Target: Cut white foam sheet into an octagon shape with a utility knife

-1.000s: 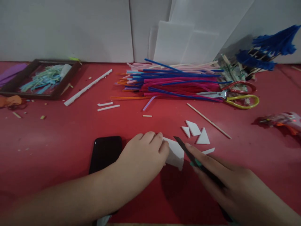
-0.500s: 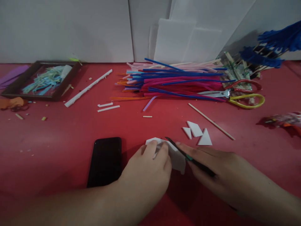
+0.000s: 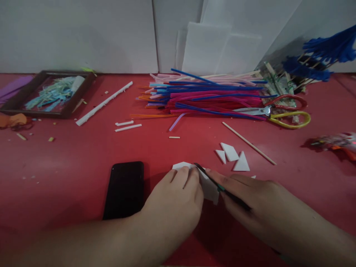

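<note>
A white foam piece (image 3: 210,190) lies on the red table, partly hidden under my left hand (image 3: 176,196), whose bent fingers press it down. My right hand (image 3: 244,193) grips a dark craft knife (image 3: 219,186) with a small green part; its blade lies along the foam's upper right edge, close to my left fingertips. Just beyond my right hand are cut white scraps: a four-sided one (image 3: 229,152), a triangle (image 3: 241,162) and a smaller triangle (image 3: 221,155). A tiny white tip shows beside my right knuckles.
A black phone (image 3: 124,190) lies left of my left hand. Farther back are coloured pipe cleaners (image 3: 211,94), scissors (image 3: 289,119), a thin wooden stick (image 3: 249,143), a white rod (image 3: 104,104) and a brown frame (image 3: 65,111). White sheets (image 3: 205,48) lean on the wall.
My left fingers have flattened and drawn closer together on the foam. The knife and right hand have shifted slightly left, and a small white tip now shows beside the right hand.
</note>
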`<act>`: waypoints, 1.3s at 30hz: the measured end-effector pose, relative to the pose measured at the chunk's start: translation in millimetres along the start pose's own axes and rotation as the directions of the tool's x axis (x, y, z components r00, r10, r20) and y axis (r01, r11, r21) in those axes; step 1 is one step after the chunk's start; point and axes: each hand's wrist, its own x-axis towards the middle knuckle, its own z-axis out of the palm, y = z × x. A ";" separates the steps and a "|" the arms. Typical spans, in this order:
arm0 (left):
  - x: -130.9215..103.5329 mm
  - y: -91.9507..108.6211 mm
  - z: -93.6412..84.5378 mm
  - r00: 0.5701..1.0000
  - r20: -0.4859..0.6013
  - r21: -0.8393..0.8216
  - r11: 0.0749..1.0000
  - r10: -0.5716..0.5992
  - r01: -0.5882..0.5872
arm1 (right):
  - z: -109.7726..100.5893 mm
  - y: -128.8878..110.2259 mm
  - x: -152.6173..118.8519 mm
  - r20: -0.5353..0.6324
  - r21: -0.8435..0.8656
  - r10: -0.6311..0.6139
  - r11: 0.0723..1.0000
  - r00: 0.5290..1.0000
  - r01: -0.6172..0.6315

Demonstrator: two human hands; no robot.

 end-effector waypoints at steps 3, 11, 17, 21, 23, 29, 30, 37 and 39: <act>-0.1 1.4 0.8 1.000 -0.027 0.009 1.000 0.003 -0.003 | 1.2 -1.0 -0.4 0.008 -0.032 -0.017 0.999 1.000 0.017; -0.7 9.9 2.8 0.999 0.032 0.074 0.997 0.014 -0.016 | 6.1 -0.2 -7.0 0.024 -0.109 -0.009 0.994 1.000 0.012; 2.8 7.6 2.1 0.998 -0.019 0.090 0.995 0.055 -0.053 | 8.3 1.1 -1.4 0.073 -0.178 -0.057 0.981 0.996 0.070; 4.8 4.2 1.6 0.997 0.054 0.035 0.998 0.052 -0.054 | 8.4 3.3 -4.9 0.071 -0.201 -0.061 0.977 0.996 0.074; 4.7 3.9 1.8 0.993 0.101 0.017 0.998 0.063 -0.065 | 7.9 3.7 -7.7 0.079 -0.197 -0.059 0.978 0.995 0.074; 3.8 5.4 4.2 0.995 0.065 0.053 0.996 0.071 -0.075 | 9.2 0.9 -5.8 0.063 -0.158 -0.066 0.984 0.996 0.075; 3.5 5.7 4.8 0.997 0.044 0.065 0.995 0.069 -0.072 | 9.7 0.5 -4.8 0.061 -0.158 -0.055 0.985 0.997 0.064; -0.4 8.6 9.3 0.998 -0.058 0.085 0.996 0.033 -0.028 | 7.1 -0.6 -2.9 0.033 -0.209 -0.065 0.975 0.997 0.071; -0.6 7.7 10.0 0.996 -0.078 0.088 0.996 0.033 -0.026 | 6.6 0.0 -5.4 0.033 -0.214 -0.091 0.972 0.995 0.096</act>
